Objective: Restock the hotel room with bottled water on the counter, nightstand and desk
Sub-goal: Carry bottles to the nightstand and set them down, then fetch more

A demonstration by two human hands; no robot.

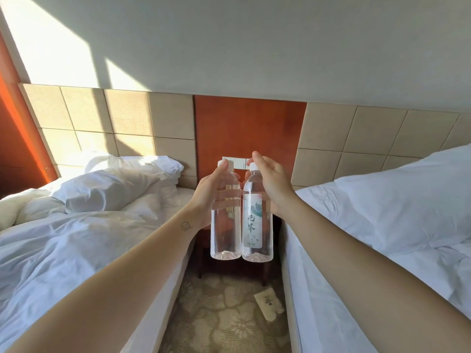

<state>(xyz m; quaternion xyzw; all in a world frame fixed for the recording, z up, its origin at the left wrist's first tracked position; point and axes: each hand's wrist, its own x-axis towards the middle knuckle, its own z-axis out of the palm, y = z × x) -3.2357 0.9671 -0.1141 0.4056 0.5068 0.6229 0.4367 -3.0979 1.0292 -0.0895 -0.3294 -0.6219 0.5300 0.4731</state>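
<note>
Two clear water bottles with white caps hang upright side by side in the air between two beds. My left hand (207,192) grips the left bottle (225,230) round its shoulder. My right hand (271,184) grips the right bottle (257,230), whose white label with green print faces me. The dark wooden nightstand (204,240) stands behind and below the bottles, mostly hidden by them. The bottles touch or nearly touch each other.
An unmade bed (89,238) with rumpled white duvet and pillows lies left. A made bed (382,225) with a white pillow lies right. A narrow carpeted aisle (216,314) runs between them, with a beige paper packet (267,303) on it. A wall switch plate (238,163) sits behind the caps.
</note>
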